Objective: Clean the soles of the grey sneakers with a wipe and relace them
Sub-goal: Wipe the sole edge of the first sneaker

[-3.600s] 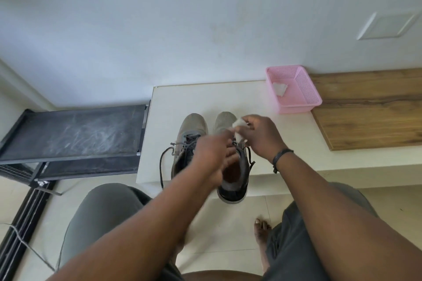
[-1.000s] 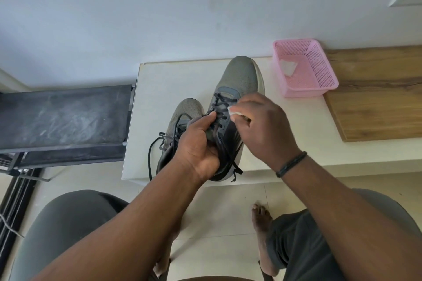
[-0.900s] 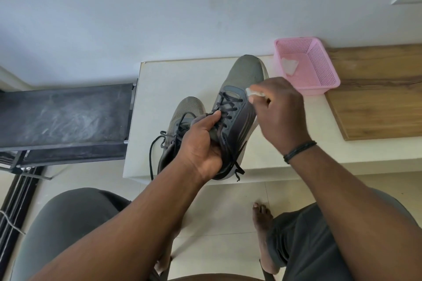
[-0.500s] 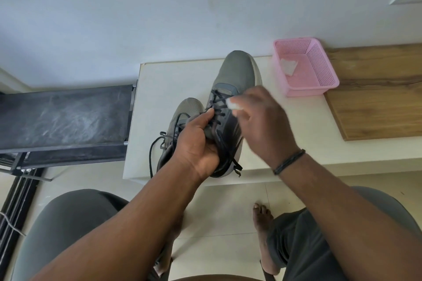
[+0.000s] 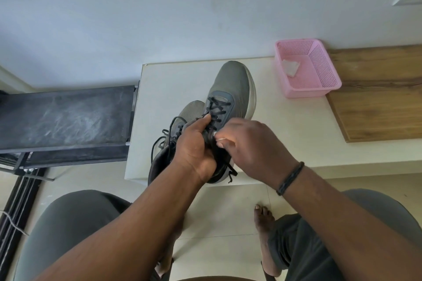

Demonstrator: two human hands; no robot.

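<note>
Nearest to the camera, the person's two forearms reach forward over the knees to the edge of the white table (image 5: 173, 84). The left hand (image 5: 194, 148) grips the raised grey sneaker (image 5: 230, 89) around its middle, with the fingers curled under the body and the thumb lying along the black laces (image 5: 217, 107). This sneaker is held above the table, its toe pointing away toward the wall, its heel over the table edge. The right hand (image 5: 251, 146) is at the right side of the same shoe, its fingers curled and pinching a small white wipe (image 5: 220, 139), of which only a little bit shows.

The shoe looks light, with a soft fabric upper that will give under the fingers, while the pale sole (image 5: 252, 96) seems thicker and more firm. So the middle of the shoe is probably a good place to hold, because the sole rim stays free for wiping. The loose laces may slide or get caught. The wipe is thin and limp, so it probably needs to be pressed flat.

Just beside it, the second grey sneaker (image 5: 189, 109) rests on the table, partly hidden by the left hand. Farther to the right stands a pink basket (image 5: 324, 77) with a white wipe inside (image 5: 290, 67), next to a wooden board (image 5: 376, 98).
</note>
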